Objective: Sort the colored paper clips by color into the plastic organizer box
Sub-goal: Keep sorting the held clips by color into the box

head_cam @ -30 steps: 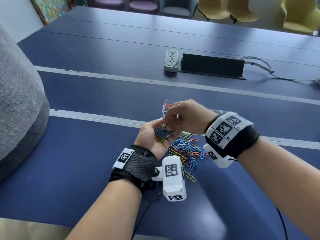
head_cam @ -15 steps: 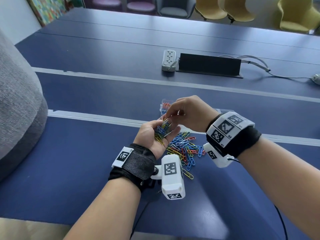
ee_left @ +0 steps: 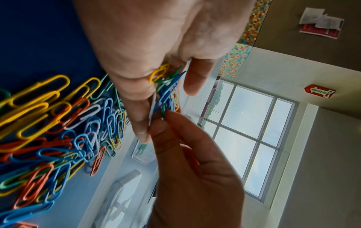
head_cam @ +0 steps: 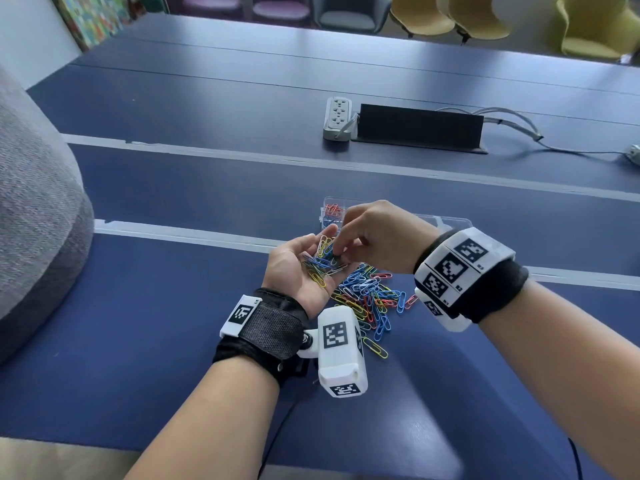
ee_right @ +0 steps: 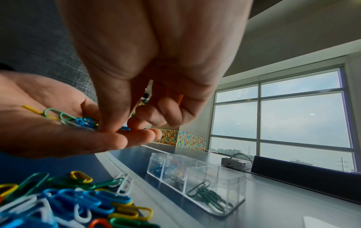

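Note:
My left hand (head_cam: 304,268) lies palm up above the blue table and cups a small bunch of mixed paper clips (head_cam: 320,263). My right hand (head_cam: 341,251) reaches down into that palm and pinches a clip in the bunch (ee_left: 163,113) between thumb and fingertip; I cannot tell its colour for sure. A loose pile of coloured clips (head_cam: 370,299) lies on the table under both hands. Just beyond stands the clear organizer box (ee_right: 230,177), with green clips (ee_right: 209,195) in its near compartment and red clips (head_cam: 334,208) and blue ones in others.
A white power strip (head_cam: 337,117) and a black cable box (head_cam: 419,128) with cables sit farther back on the table. A grey cushioned seat (head_cam: 34,202) fills the left side. Chairs line the far edge. A clear lid (head_cam: 450,223) lies right of the box.
Both hands stay together over the pile. My right fingertips have gone a little deeper into the bunch in the left palm.

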`<control>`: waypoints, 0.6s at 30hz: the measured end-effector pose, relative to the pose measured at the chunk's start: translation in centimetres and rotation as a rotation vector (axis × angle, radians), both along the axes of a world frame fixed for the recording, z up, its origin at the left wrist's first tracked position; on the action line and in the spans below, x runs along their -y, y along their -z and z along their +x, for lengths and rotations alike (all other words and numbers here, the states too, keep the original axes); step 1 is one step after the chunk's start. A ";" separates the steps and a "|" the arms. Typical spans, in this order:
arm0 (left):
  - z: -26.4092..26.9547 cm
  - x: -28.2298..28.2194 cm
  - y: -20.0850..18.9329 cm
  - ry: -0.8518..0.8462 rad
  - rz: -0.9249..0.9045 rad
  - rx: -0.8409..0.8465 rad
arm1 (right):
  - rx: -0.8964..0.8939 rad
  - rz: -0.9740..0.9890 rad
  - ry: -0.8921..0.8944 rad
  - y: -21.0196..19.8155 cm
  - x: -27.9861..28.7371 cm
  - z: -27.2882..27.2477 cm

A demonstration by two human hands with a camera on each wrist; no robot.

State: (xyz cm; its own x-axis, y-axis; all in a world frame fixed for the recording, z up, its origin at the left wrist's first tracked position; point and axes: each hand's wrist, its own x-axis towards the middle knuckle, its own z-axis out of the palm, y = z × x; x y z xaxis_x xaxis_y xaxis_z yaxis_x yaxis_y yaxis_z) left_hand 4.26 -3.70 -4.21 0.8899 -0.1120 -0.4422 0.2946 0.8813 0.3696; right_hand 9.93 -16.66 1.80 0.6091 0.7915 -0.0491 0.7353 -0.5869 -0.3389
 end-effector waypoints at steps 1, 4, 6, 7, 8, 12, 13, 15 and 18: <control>0.0 0.0 0.1 -0.001 -0.001 0.004 | -0.001 0.007 -0.002 0.0 0.1 0.1; 0.0 -0.1 0.1 -0.002 -0.009 0.008 | 0.005 0.076 0.008 0.2 0.3 0.1; -0.1 -0.1 0.1 0.003 -0.019 0.008 | 0.016 0.173 0.046 0.5 0.5 0.1; -0.1 -0.1 0.1 0.006 -0.024 0.005 | 0.008 0.217 0.076 0.6 0.6 0.1; 0.0 -0.1 0.1 0.009 -0.027 0.003 | -0.011 0.245 0.104 0.7 0.6 0.1; -0.2 0.1 -0.1 0.002 -0.036 0.008 | -0.024 0.190 0.111 0.7 0.4 0.0; -0.2 0.1 -0.1 0.000 -0.031 0.010 | 0.011 0.171 0.117 0.8 0.3 0.0; -0.2 0.1 -0.2 -0.003 -0.017 0.004 | 0.082 0.179 0.170 1.0 0.1 0.1; -0.2 0.1 -0.4 -0.009 -0.011 -0.002 | 0.080 0.266 0.130 1.0 -0.2 -0.4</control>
State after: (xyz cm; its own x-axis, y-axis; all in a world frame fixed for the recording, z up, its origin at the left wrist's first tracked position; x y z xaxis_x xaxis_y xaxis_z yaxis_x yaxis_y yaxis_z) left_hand 4.04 -3.79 -3.84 0.8899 -0.1095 -0.4428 0.2878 0.8879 0.3589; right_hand 9.56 -16.45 0.76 0.6998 0.6852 0.2021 0.6904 -0.5761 -0.4374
